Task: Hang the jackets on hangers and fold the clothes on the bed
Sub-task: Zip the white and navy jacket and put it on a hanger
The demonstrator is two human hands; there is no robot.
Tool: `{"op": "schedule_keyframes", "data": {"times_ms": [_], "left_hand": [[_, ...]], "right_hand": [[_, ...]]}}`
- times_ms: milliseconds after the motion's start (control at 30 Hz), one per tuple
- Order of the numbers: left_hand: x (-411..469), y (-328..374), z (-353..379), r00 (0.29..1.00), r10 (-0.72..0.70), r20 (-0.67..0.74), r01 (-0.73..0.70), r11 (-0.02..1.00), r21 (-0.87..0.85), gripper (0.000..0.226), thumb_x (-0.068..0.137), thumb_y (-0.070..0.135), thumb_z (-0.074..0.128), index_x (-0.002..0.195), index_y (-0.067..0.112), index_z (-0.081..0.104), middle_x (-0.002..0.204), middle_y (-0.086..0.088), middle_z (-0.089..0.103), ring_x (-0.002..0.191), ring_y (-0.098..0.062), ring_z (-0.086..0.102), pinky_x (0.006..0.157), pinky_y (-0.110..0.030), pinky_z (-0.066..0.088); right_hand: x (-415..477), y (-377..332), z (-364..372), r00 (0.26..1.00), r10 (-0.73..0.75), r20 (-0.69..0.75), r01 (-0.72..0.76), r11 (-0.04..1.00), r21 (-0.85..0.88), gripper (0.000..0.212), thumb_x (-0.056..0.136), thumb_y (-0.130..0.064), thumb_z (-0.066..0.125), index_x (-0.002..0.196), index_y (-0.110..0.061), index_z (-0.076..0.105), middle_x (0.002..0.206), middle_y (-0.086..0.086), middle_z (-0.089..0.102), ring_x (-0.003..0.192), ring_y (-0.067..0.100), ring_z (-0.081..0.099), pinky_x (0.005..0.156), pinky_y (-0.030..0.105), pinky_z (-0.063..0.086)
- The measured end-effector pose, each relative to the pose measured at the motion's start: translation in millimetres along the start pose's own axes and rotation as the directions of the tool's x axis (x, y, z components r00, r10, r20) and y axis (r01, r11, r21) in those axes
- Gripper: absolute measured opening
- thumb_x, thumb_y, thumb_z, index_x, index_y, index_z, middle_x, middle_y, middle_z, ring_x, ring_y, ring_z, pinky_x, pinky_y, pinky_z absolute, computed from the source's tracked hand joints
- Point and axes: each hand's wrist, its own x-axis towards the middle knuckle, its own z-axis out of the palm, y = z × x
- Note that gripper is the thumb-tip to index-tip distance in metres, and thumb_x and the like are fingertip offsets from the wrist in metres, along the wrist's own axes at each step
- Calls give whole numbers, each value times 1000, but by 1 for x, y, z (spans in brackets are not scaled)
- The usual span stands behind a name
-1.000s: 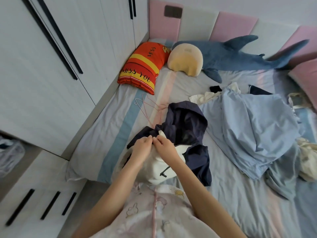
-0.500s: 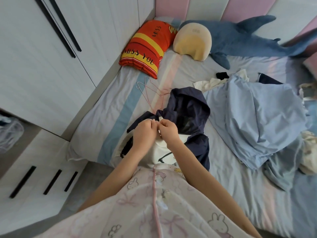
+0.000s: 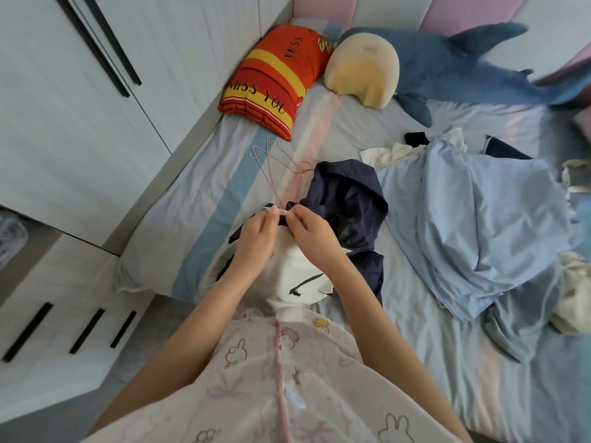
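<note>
The navy-and-white jacket (image 3: 347, 199) lies on the bed (image 3: 198, 199), below the red pillow (image 3: 271, 81). The fingers of the left hand (image 3: 256, 235) and right hand (image 3: 313, 233) are clamped on the jacket's top edge. The pink wire hanger (image 3: 271, 180) lies between pillow and jacket.

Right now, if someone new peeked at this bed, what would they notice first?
Probably the left hand and right hand in the middle, pinching the top edge of a navy and white jacket near the front edge of the bed. Then the big blue shark plush lying across the far end, with a red and yellow pillow in the far left corner.
</note>
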Motion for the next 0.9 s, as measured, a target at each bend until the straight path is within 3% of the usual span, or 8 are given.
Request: {"op": "schedule_keyframes", "data": {"times_ms": [100, 233, 400, 567, 633, 767, 833, 900], "left_hand": [[-4, -1, -3, 976, -155, 155, 184, 964, -194, 30, 99, 26, 35, 92, 8, 59, 60, 5, 49, 55, -9, 44, 49, -20, 37], [-13, -6, -8, 944, -162, 286, 253, 913, -318, 27, 104, 20, 33, 110, 5, 54, 69, 1, 51, 56, -5, 50, 49, -19, 41], [-15, -6, -13, 954, -88, 286, 175, 940, -293, 28, 104, 19, 33, 119, 12, 56, 72, 3, 55, 59, -3, 52, 53, -19, 43], [-18, -3, -11, 960, -91, 266, 181, 925, -333, 26, 104, 18, 34, 110, 15, 59, 67, 6, 54, 59, -4, 51, 52, -20, 43], [-18, 0, -11, 963, -124, 239, 193, 936, -293, 26, 103, 19, 36, 101, 11, 61, 65, 4, 53, 58, -5, 51, 51, -20, 43], [-24, 6, -5, 996, -83, 38, 88, 981, -170, 34, 102, 19, 38, 73, 8, 52, 46, 14, 46, 43, 0, 43, 46, -13, 31], [-26, 7, -5, 995, -97, -6, 94, 981, -169, 35, 102, 19, 37, 71, 15, 53, 43, 18, 48, 43, 3, 45, 45, -9, 31], [-25, 4, -6, 984, -176, 24, 177, 959, -221, 35, 102, 22, 36, 73, 12, 54, 51, 13, 49, 49, 0, 45, 50, -14, 34]], "right_hand": [[0, 1, -8, 998, -57, 3, 57, 998, -29, 25, 99, -21, 42, 74, -16, 45, 66, -2, 46, 61, 11, 39, 62, 33, 35], [-2, 1, -4, 995, -86, -45, 85, 996, -16, 24, 98, -16, 44, 75, -12, 46, 62, -5, 45, 66, 14, 40, 64, 33, 34], [-5, 0, 6, 992, -73, -100, 78, 996, 43, 27, 96, -11, 45, 70, -13, 45, 60, -2, 43, 72, 24, 40, 71, 28, 31], [-8, -5, 5, 989, -101, -110, 101, 995, 0, 24, 96, -9, 44, 72, -7, 45, 61, 11, 45, 71, 34, 43, 71, 27, 31], [-12, -4, 5, 988, -109, -113, 112, 994, 16, 24, 96, -10, 45, 73, -4, 46, 60, 13, 45, 66, 30, 41, 71, 25, 31], [-20, -8, 16, 986, -99, -132, 104, 994, 36, 27, 97, -14, 45, 72, -6, 44, 56, -5, 41, 53, 9, 35, 54, 28, 32], [-22, -9, 21, 989, -75, -129, 84, 995, 60, 27, 98, -15, 44, 73, -4, 44, 57, -5, 42, 54, 8, 36, 54, 28, 32], [-25, -9, 21, 991, -73, -116, 79, 996, 52, 25, 98, -16, 44, 76, -4, 46, 59, -3, 45, 55, 9, 37, 55, 29, 34]]}}
